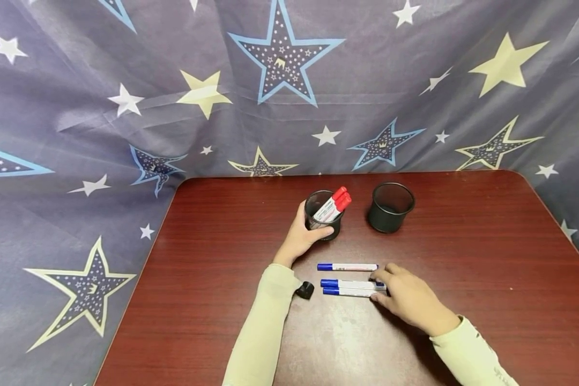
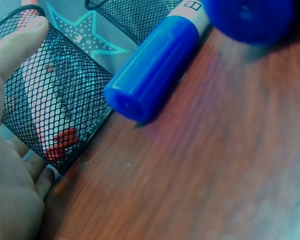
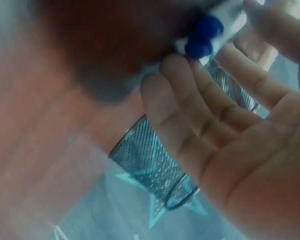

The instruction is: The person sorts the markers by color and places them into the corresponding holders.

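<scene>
In the head view my left hand grips a black mesh pen cup, thumb across its near side. Red-capped whiteboard markers lean to the right inside it. My right hand is at the right ends of two blue-capped markers lying side by side on the table. Its thumb and forefinger pinch the pair from either side; the other fingers extend beside them in the right wrist view. A third blue-capped marker lies just beyond the pair, near the right fingertips.
A second black mesh cup stands right of the held one, with no markers showing in it. The reddish-brown table ends at a star-patterned cloth behind. A small black camera sits at the left wrist.
</scene>
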Available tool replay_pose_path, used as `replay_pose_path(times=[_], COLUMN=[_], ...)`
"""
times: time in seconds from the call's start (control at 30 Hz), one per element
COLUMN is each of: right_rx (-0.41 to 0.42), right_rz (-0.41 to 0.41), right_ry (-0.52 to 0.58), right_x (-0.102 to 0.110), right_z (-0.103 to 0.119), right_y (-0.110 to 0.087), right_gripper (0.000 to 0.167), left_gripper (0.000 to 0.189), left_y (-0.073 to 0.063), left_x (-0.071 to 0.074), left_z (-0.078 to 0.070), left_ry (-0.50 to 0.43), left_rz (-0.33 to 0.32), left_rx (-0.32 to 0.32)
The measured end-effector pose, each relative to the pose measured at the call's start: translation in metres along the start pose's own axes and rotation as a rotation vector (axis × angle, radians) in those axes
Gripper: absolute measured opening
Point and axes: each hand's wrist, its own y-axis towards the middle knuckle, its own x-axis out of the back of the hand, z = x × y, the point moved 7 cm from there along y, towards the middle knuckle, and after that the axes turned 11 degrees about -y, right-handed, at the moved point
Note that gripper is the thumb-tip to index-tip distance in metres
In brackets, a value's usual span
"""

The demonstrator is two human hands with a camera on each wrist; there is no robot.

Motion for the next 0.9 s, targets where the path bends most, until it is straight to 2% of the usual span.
replay_pose_path(times=[0.1,0.2,0.27,0.33,0.4,0.5,0.67,0.77,0.9], right_rx=[-0.067,-0.210,-0.315,-0.402,-0.445,-0.443,-0.395,-0.389,-0.393], right_rz=[0.022,0.023,0.039,0.055,0.066,0.049,0.004,0.002,0.009], right_ry=[0.107,0.230,0.325,0.415,0.515,0.656,0.848,0.900,0.906], right_x=[0.003,0.005,0.005,0.003,-0.001,-0.008,-0.018,-0.022,-0.022], right_z=[-0.025,-0.062,-0.085,-0.104,-0.118,-0.131,-0.139,-0.140,-0.139], right_y=[0.012,0.025,0.031,0.036,0.042,0.054,0.074,0.082,0.090], right_gripper=[0.025,0.025,0.036,0.053,0.071,0.090,0.098,0.098,0.094], left_gripper=[0.088,0.089,0.091,0.091,0.092,0.092,0.090,0.089,0.089], left_y=[0.000,0.000,0.002,0.005,0.007,0.010,0.010,0.009,0.009], left_x=[0.001,0.002,0.004,0.005,0.007,0.009,0.011,0.011,0.012], left_z=[0.001,0.002,0.011,0.022,0.032,0.040,0.039,0.038,0.039], left_ry=[-0.003,-0.001,0.005,0.001,-0.011,-0.024,-0.017,0.000,0.009], left_rz=[0.001,-0.005,-0.011,-0.018,-0.025,-0.043,-0.075,-0.090,-0.093], left_rx=[0.009,0.020,0.026,0.024,0.018,0.007,-0.008,-0.004,0.001])
